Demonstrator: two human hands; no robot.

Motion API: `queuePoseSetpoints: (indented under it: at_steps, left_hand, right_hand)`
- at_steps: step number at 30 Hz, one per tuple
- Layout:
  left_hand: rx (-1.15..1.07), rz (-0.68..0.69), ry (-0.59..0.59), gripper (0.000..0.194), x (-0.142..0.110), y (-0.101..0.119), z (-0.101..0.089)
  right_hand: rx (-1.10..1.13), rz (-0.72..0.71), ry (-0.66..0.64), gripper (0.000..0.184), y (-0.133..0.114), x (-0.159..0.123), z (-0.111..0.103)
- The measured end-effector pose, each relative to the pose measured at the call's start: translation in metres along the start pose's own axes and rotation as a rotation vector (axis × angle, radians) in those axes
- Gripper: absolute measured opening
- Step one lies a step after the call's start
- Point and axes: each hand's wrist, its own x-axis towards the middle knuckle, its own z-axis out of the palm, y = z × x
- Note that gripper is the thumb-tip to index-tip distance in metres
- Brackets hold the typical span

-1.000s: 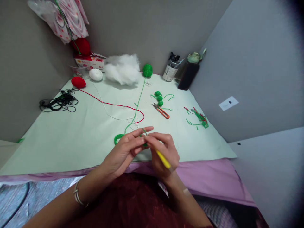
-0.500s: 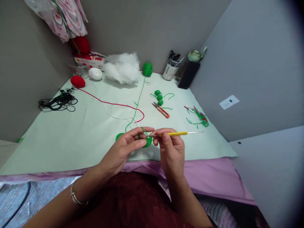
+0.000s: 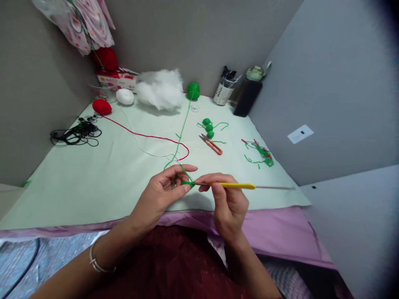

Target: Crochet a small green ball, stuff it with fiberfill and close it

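a small green piece (image 3: 188, 184) is pinched b/w the thumb and fingers of the l. hand (image 3: 157, 193), just above the pale cloth (image 3: 109, 178). a thin hook w/ a yellow grip (image 3: 238, 185) is gripped in the r. hand (image 3: 230, 207), w/ the thumb on its near side. the hook is held almost flat, and its thin l. end is brought to the edge of the green piece. it can't be seen if a loop is caught, b/c the tip is too small. both hands are closed on things, so the piece is held firm, prob., while the hook is worked from the r. side.

green yarn (image 3: 185, 120) is led from the green ball (image 3: 193, 91) at the back down to the l. hand, w/ its near part pulled straight over the fingers.

red yarn (image 3: 149, 136) and white yarn (image 3: 143, 148) are spread out past the l. hand, near the green line. orange snips (image 3: 213, 146) are left open just beside three little green balls (image 3: 209, 128). bits of cut yarn (image 3: 264, 156) are heaped by the r. edge.
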Motion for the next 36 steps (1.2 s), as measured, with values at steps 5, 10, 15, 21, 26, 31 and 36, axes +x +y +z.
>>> queuePoseSetpoints:
  at_steps: [5,10,15,21,26,31,36]
  left_hand:
    - [-0.142,-0.07,0.037,0.052,-0.001,0.001,0.008]
    - [-0.408,-0.316,-0.034,0.042,0.003,0.004,0.005]
    - [-0.318,-0.226,-0.059,0.042,0.004,0.007,0.005]
    - [-0.158,-0.091,0.02,0.041,0.001,0.001,0.011]
    - [-0.365,-0.245,-0.014,0.042,0.004,-0.001,0.01]
    - [-0.462,-0.284,-0.054,0.028,0.007,0.005,0.003]
    - [-0.26,-0.17,-0.038,0.032,0.004,0.004,0.007]
  right_hand:
    - [-0.414,-0.374,-0.078,0.036,0.008,-0.008,0.002]
    - [-0.252,-0.254,0.062,0.029,0.01,-0.008,0.006]
    - [0.26,0.083,0.142,0.02,0.006,0.004,0.011]
    - [0.052,0.005,0.084,0.022,0.009,-0.001,0.015]
    - [-0.304,-0.306,0.051,0.04,0.014,-0.009,0.013]
    - [0.102,0.005,0.178,0.023,0.01,0.002,0.01]
    - [0.261,0.148,0.096,0.015,0.01,0.007,0.011]
